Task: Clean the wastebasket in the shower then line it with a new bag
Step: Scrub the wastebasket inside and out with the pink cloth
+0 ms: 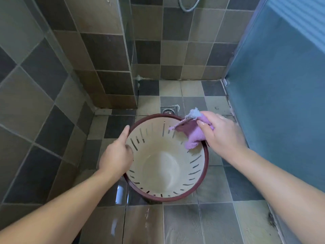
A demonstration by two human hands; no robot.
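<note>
Forearms framing the wastebasket point(165, 166) standing mouth-up on the shower floor: my left hand point(116, 155) is gripping its left rim, right-hand fingers point(204, 125) are curling round the cloth point(193, 132), wiping its far-right rim

Cream slotted wastebasket point(163, 166), maroon rim, upright on my shower floor; purple cloth point(192, 136) draped over its far-right rim.

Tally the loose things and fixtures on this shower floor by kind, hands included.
Wastebasket: 1
Purple cloth: 1
Floor drain: 1
Hands: 2, left hand and right hand
Total: 5
</note>
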